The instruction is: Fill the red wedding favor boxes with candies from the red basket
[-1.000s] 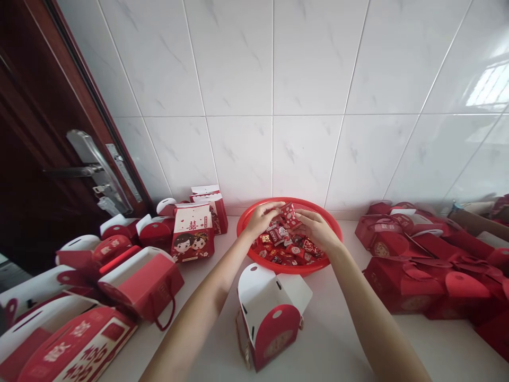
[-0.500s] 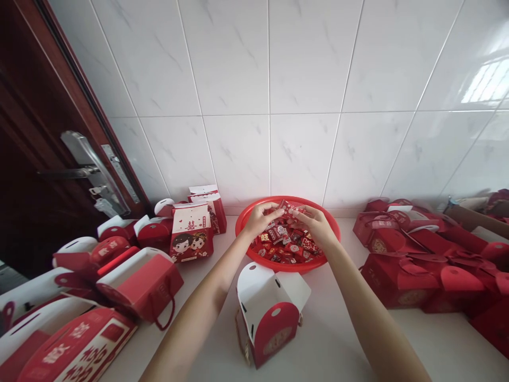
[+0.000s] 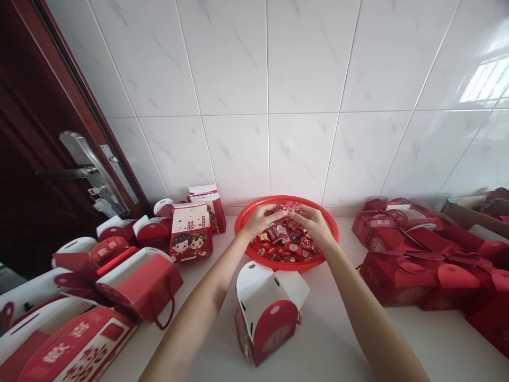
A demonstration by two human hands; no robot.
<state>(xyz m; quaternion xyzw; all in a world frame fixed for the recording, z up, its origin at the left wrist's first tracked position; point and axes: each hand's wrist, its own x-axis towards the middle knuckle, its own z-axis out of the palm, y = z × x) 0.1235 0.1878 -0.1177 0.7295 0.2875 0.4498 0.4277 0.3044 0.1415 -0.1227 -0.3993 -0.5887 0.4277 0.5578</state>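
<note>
Both hands are over a red plastic basket (image 3: 240,228) filled with small wrapped candies (image 3: 293,248). My left hand (image 3: 264,218) and my right hand (image 3: 311,222) nearly meet at the thumbs, their fingers closed on red-wrapped candies (image 3: 283,208) between them. How many pieces each hand holds is hard to see. In front of the basket, between my forearms, stands an open red and white gift box (image 3: 274,329) with rope handles at its sides.
Red and white boxes, several of them open, crowd the left side, with a box (image 3: 190,233) showing two cartoon figures. More red boxes (image 3: 397,278) fill the right. Behind is a tiled wall (image 3: 302,154); a dark door (image 3: 43,132) with a metal handle is at left.
My two hands have come closer together, thumbs now almost touching over the candies. The camera view has shifted very slightly.
</note>
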